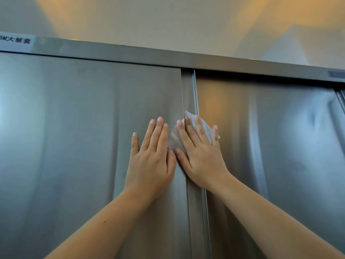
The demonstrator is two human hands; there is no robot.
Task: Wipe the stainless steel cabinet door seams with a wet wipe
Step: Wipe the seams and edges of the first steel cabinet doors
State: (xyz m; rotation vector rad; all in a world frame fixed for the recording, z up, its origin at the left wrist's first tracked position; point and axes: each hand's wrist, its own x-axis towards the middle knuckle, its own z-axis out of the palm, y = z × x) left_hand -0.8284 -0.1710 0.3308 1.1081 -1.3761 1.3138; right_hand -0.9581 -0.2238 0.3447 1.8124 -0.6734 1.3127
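The right hand (201, 161) lies flat, fingers straight and spread, pressing the wipe (176, 139) onto the seam (195, 90) where the left door (74, 128) meets the right door (270, 128). The left hand (151, 161) rests flat and released on the left door just beside it, grasping nothing. Only pressure pins the wipe, so a stroke could bunch it or slide it out from under the fingers. It spans the seam rather than sitting in it, so it may skim over the groove, and the steel edge could snag it.
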